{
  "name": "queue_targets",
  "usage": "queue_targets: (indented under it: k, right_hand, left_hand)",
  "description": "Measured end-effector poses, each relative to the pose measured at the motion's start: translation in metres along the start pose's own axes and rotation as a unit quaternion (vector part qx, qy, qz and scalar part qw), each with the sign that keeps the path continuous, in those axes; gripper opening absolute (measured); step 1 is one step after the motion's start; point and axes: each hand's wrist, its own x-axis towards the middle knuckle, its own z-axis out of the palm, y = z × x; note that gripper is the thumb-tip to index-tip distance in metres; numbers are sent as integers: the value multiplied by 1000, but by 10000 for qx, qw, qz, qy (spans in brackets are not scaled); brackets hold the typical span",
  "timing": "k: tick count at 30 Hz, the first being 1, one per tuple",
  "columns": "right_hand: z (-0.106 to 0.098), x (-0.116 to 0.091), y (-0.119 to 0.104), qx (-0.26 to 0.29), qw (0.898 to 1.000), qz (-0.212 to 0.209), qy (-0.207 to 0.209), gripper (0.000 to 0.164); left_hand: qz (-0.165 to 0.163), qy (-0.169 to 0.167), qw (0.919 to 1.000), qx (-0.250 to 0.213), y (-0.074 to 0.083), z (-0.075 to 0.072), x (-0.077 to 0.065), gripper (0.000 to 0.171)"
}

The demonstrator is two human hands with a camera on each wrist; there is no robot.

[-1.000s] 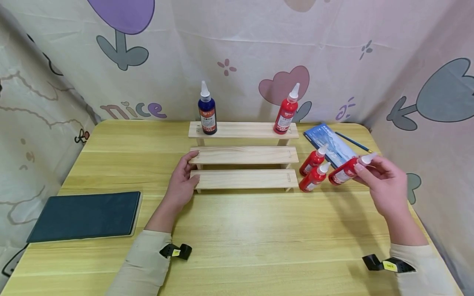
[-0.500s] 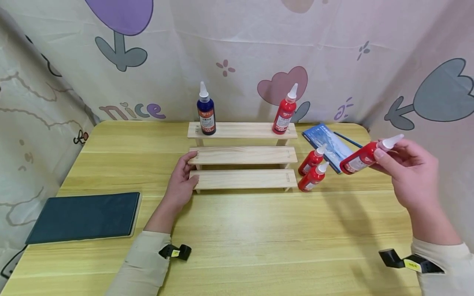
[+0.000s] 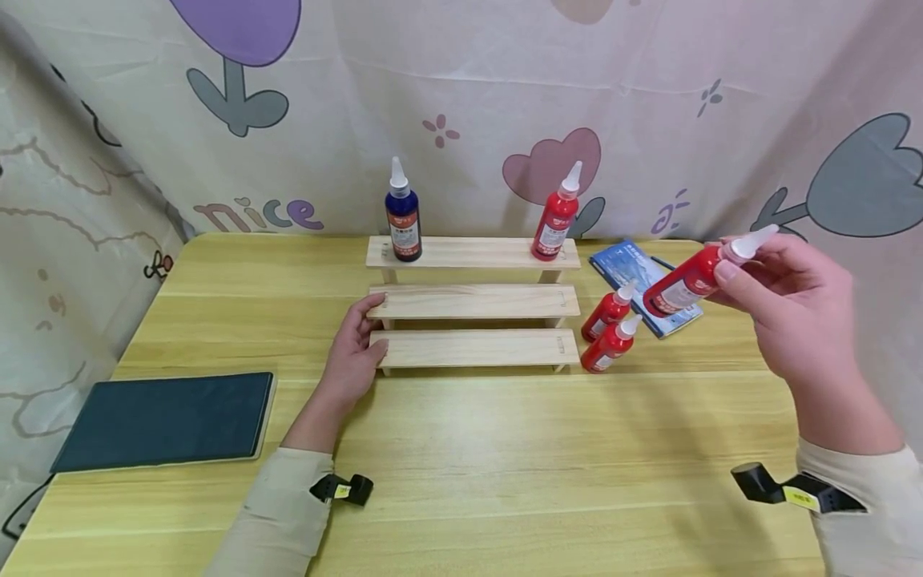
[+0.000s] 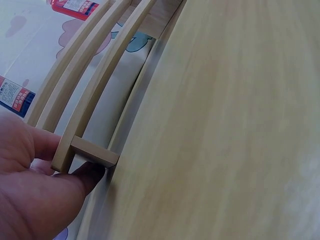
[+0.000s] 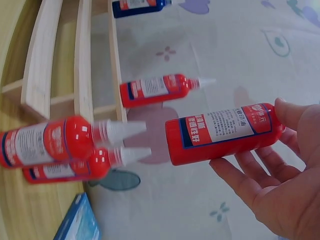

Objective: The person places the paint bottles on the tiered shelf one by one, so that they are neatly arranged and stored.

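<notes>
My right hand (image 3: 800,304) holds a red squeeze bottle (image 5: 225,131) by its upper part, thumb on one side and fingers on the other. The bottle is tilted, its white nozzle pointing up and right, and it overlaps the blue booklet in the head view. My left hand (image 3: 353,344) grips the left end of a three-tier wooden rack (image 3: 476,303), thumb at the lowest tier, fingers at the middle one. On the top tier stand a dark blue bottle (image 3: 404,220) at left and a red bottle (image 3: 555,220) at right. Two more red bottles (image 3: 607,346) stand beside the rack's right end.
A blue booklet (image 3: 674,320) lies at the back right, with a pencil (image 3: 662,262) behind it, mostly hidden by my right hand. A dark green notebook (image 3: 166,421) lies on the left of the wooden table (image 3: 505,465). Patterned curtains (image 3: 461,120) hang around the table.
My right hand lifted the red bottle from near the two standing red ones, moved it right and up, then slightly back left. The left hand stayed on the rack.
</notes>
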Motion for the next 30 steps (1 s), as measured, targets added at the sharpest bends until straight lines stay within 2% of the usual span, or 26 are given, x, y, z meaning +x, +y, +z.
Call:
queue_targets:
  k: [12,17,30]
  right_hand:
    - [42,12,-3,-591,9965,-280,-520,31]
    - [62,16,0,-644,9949,-307,-711,28]
    - [128,31,8,-29,9902,-568,-1278,22]
  left_hand:
    - [84,-14,9999,-69,-2,-1,0,68]
    - [108,-9,9999,14,-2,-2,0,68]
    - [97,-38,9999,75,-1,-1,-1,67]
